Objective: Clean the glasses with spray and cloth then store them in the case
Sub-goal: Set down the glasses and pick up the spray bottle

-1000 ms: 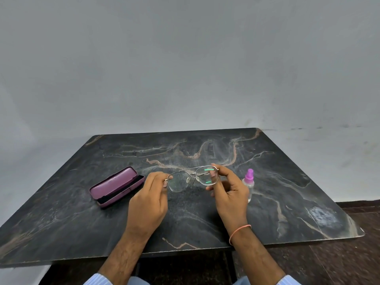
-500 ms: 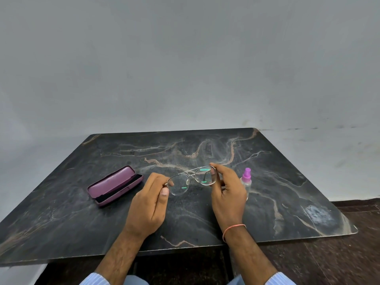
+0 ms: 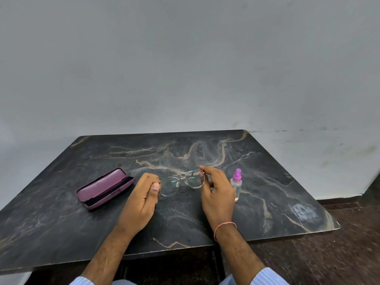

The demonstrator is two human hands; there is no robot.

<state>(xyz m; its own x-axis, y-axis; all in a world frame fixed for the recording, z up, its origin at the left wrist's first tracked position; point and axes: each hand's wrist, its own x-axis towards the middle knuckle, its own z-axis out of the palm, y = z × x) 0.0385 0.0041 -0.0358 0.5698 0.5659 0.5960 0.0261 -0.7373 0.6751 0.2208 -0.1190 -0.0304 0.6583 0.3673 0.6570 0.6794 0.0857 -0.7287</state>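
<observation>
Two clear lenses, thin-wire glasses

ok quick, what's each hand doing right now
Left hand: pinches the left end of the glasses.
Right hand: grips their right end.

We see soft, even, dimmish light w/ faint shadows; green glints on the glasses lenses. Wide-angle warp bends the table edges; corners look slightly soft.
</observation>
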